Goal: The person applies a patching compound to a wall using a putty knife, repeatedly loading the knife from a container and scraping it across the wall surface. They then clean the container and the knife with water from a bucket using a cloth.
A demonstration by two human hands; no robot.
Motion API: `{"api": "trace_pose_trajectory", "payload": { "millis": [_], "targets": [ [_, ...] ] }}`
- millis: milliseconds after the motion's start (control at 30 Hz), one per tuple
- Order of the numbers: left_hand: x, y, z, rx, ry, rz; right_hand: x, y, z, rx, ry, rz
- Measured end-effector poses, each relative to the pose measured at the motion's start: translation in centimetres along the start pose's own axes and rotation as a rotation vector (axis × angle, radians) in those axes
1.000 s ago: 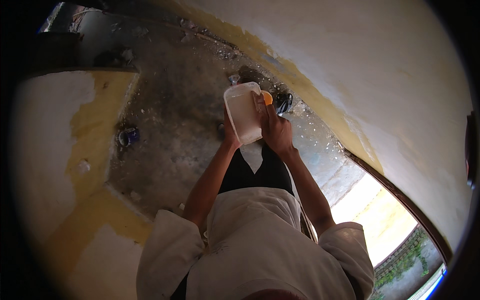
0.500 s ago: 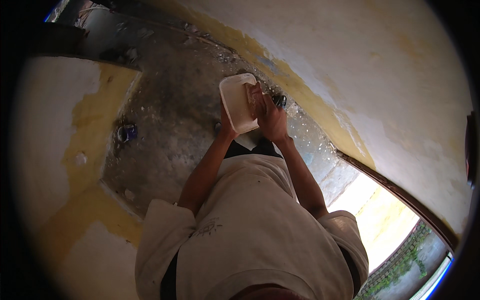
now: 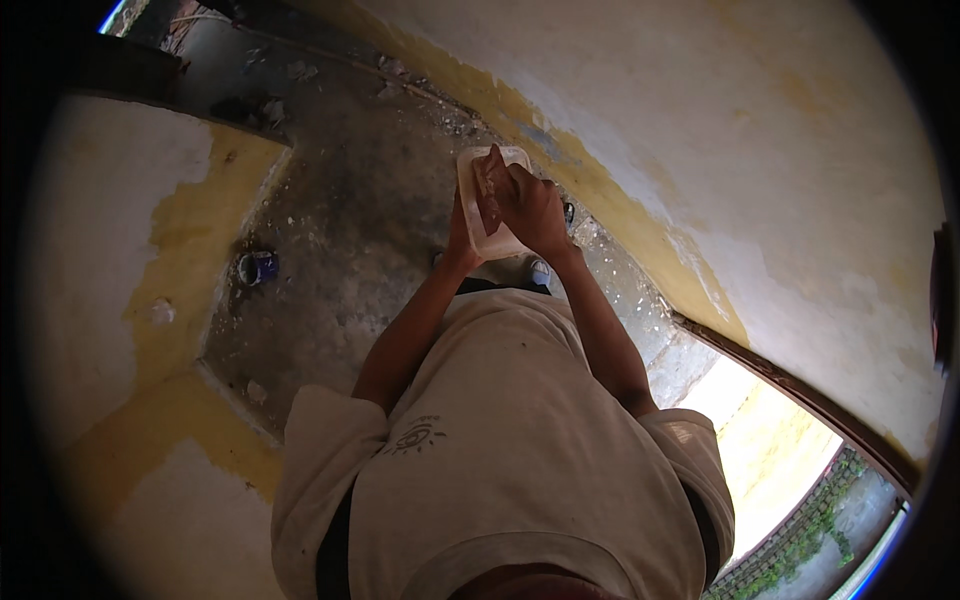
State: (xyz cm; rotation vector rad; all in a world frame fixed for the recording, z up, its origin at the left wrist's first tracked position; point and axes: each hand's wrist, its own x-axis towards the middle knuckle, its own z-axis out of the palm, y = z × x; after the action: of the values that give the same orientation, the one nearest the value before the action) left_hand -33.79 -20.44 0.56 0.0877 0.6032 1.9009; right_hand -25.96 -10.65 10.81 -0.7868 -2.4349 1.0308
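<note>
Risk assessment: the white plastic tub (image 3: 506, 244) is held above the concrete floor (image 3: 340, 200), at the far side of the person's shirt (image 3: 520, 420), with no visible support except the left hand (image 3: 461, 238). If that grip loosens, or if the right hand (image 3: 537, 214) presses too hard against one wall, the tub could tilt or drop toward the shoe (image 3: 540, 272) beneath it. The flat brown scraper-like tool (image 3: 488, 192) lies across the tub opening; an uneven pinch could let it twist, slide into the tub or flick residue outward. The amount of material inside the tub cannot be determined.

Hand condition: the left hand is closed around the tub's left, near side; its fingers pass behind the wall and are mostly hidden. The right hand is closed, fingers curled, with the tool projecting from its left side; the exact finger contact is obscured. The tool's blade stands tilted over the tub; whether it touches the inner surface cannot be determined.
</note>
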Motion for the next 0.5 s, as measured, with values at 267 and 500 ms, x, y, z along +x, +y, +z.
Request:
{"api": "trace_pose_trajectory", "payload": {
  "millis": [267, 500],
  "targets": [
    [0.1, -0.3, -1.9, -0.017, -0.041, -0.129, 2.6, 2.1, -2.9, -0.105, -0.063, 0.134],
    [1.7, 0.0, 1.8, -0.049, -0.01, -0.033, 2.7, 0.5, -1.9, 0.001, -0.091, -0.01]
  ]
}}
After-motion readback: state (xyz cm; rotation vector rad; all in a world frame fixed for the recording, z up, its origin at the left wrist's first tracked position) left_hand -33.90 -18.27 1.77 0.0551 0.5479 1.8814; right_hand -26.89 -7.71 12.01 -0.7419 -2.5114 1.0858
